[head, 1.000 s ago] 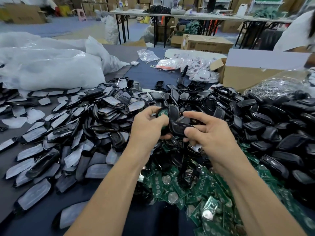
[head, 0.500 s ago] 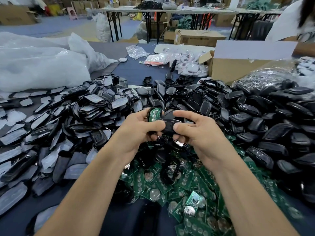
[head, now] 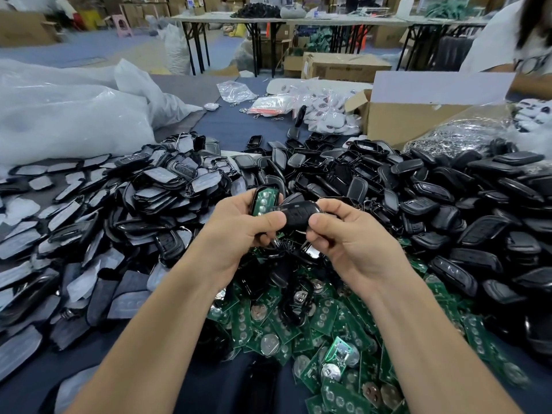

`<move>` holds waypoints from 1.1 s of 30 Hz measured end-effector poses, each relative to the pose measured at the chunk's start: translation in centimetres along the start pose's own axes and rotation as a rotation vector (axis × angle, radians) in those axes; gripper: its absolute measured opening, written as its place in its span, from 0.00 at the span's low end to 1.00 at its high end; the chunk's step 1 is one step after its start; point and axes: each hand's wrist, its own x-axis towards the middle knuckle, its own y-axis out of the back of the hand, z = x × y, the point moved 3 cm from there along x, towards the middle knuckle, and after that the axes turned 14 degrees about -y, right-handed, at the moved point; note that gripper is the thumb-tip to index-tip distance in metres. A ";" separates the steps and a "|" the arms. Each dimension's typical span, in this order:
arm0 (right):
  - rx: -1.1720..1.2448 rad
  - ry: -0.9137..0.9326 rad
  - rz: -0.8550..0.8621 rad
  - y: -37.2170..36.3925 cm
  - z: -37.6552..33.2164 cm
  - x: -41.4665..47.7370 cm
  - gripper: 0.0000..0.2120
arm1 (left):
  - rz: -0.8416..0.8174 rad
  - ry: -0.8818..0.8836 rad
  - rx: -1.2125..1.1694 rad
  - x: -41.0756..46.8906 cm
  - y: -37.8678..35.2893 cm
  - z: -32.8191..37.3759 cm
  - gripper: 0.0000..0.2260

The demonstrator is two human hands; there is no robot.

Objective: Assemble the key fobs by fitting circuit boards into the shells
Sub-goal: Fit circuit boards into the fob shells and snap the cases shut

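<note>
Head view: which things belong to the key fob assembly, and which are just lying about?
Job: shell with circuit board in the left-hand grip; black shell cover in the right-hand grip; circuit board pile; black shell pile.
Lying about: cardboard box; white plastic bags; bagged white fobs; folding tables.

A green circuit board [head: 263, 202] sits in an upright black shell [head: 266, 187], just beside a black cover [head: 298, 216].
</note>
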 end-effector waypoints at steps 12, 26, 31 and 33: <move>-0.179 0.071 0.248 -0.4 -0.1 -0.7 0.07 | 0.186 -0.155 0.000 0.2 -0.5 -0.2 0.11; 0.173 -0.045 0.199 -1.9 1.0 -0.5 0.08 | -0.040 -0.369 0.457 -2.0 -3.8 0.1 0.06; 0.222 -0.036 0.077 -1.4 0.9 -0.1 0.08 | 0.200 -0.215 0.123 -1.3 -3.3 -0.4 0.09; 0.167 -0.002 0.063 -1.2 0.7 -0.1 0.09 | 0.253 -0.163 0.114 -1.1 -2.8 -0.6 0.10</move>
